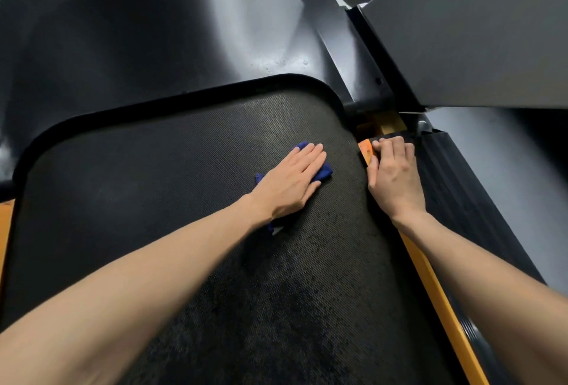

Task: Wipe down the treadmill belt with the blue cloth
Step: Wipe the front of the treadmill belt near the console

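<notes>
The black textured treadmill belt (153,215) fills the middle of the view. A blue cloth (323,173) lies flat on the belt near its front right corner. My left hand (292,181) presses flat on the cloth with straight fingers, covering most of it. Blue edges show beyond the fingertips, beside the thumb and under the wrist. My right hand (393,172) rests on the right side rail (439,286), fingers curled over its orange edge, thumb on the belt side.
The glossy black motor cover (184,31) rises beyond the belt's front edge. A grey upright (461,31) slants up at the right. A black ribbed footrail (455,200) runs along the right, with an orange strip (6,224) at the far left.
</notes>
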### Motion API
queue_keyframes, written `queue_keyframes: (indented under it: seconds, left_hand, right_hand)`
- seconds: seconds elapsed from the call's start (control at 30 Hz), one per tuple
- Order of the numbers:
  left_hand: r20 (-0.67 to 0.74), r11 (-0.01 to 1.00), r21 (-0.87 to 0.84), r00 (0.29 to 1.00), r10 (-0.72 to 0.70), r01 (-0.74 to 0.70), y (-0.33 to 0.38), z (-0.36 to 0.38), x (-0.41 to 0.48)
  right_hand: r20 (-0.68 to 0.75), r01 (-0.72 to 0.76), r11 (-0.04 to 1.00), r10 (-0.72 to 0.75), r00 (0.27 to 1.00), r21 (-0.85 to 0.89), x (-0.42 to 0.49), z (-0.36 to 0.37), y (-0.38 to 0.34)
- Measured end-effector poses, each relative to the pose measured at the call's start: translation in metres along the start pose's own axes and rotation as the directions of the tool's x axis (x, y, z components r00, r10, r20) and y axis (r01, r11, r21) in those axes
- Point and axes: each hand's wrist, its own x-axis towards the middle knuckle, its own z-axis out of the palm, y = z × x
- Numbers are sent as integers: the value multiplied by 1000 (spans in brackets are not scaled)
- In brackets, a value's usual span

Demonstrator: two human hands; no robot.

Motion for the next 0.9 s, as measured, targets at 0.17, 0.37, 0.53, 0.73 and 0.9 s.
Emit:
queue_keyframes:
  seconds: [0.17, 0.37, 0.53, 0.73, 0.9]
  left_hand:
    - [-174, 977, -71, 962, -210, 200, -23, -6, 15]
    - [-182, 773, -243, 755, -629, 586, -61, -24, 42]
    - [-261, 686, -488, 660, -705, 540, -31, -16, 40]
    - [-325, 772, -431, 717, -617, 468, -13, -8, 28]
    - [-293, 699, -564, 684, -668, 441, -30, -26, 45]
  right_hand:
    - [-19, -3, 999, 3, 1000, 39, 0, -1, 0]
    - [-26, -26, 999, 27, 999, 40, 1, 4, 3]
    - [-43, -23, 998, 26, 999, 66, 1, 2, 0]
    - [-56, -15, 998, 18, 998, 54, 0, 1, 0]
    - [-62, -13, 1000, 15, 998, 29, 1, 2, 0]
